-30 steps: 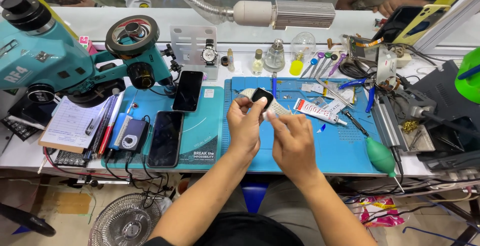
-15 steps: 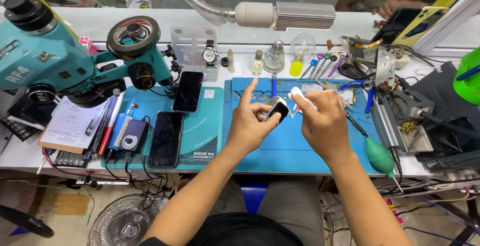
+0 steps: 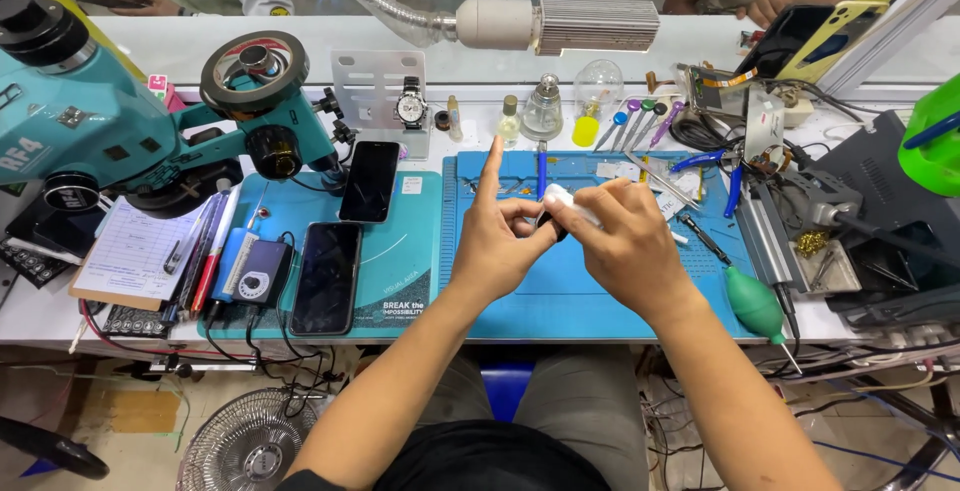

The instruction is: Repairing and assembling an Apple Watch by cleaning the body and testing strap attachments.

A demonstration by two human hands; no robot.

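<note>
Looking down from the head view, both hands meet over the blue work mat (image 3: pixel 600 301), which serves as the landmark for everything else. The left hand (image 3: pixel 500 246) pinches a small dark part (image 3: pixel 548 228) between thumb and middle fingers, index finger pointing straight up, above the mat's middle. The right hand (image 3: pixel 625 241) is closed around a small white tube (image 3: pixel 570 205), its tip pressed against the dark part — so the application seems underway, not finished, though whether anything has come out is hidden by the fingers. Left of the mat lie two dark phones (image 3: pixel 325 276) on a second teal pad, with a teal microscope (image 3: pixel 120 121) beyond them. Behind the mat stand small bottles (image 3: pixel 543 111) and a wristwatch (image 3: pixel 411 108) on a stand. Right of the mat sit a green rubber blower (image 3: pixel 755 303) and blue-handled pliers (image 3: pixel 733 186). Nothing blocks the hands — the mat beneath them is mostly open.
</note>
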